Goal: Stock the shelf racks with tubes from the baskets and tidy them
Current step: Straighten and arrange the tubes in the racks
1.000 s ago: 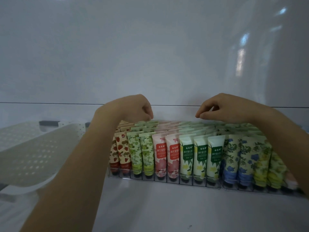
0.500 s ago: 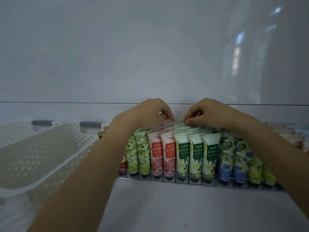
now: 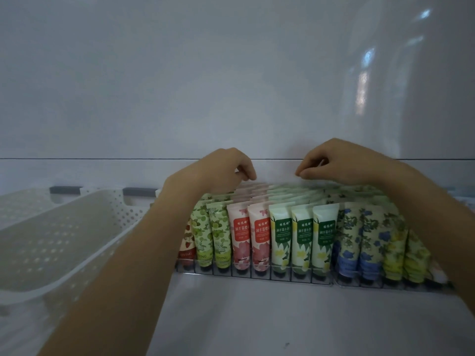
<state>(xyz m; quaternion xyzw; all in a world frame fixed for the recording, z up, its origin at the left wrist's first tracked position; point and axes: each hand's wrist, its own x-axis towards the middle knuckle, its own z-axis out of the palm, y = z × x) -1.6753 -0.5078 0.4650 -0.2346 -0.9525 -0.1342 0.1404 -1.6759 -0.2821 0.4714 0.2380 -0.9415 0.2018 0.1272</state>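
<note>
Head view: tidying step. The left hand [image 3: 221,168] and right hand [image 3: 339,163], fingers curled with nothing visibly held, hover over the far tubes [image 3: 280,194]. The next move likely calls for gently levelling the rows in the rack [image 3: 257,275].

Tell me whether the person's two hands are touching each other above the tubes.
Apart. The head view shows a plain strip of white wall between the left hand and the right hand, both above the tubes.

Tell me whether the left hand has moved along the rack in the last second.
Yes. The left hand has shifted right along the rack, from above the green tubes to above the pink tubes.
</note>
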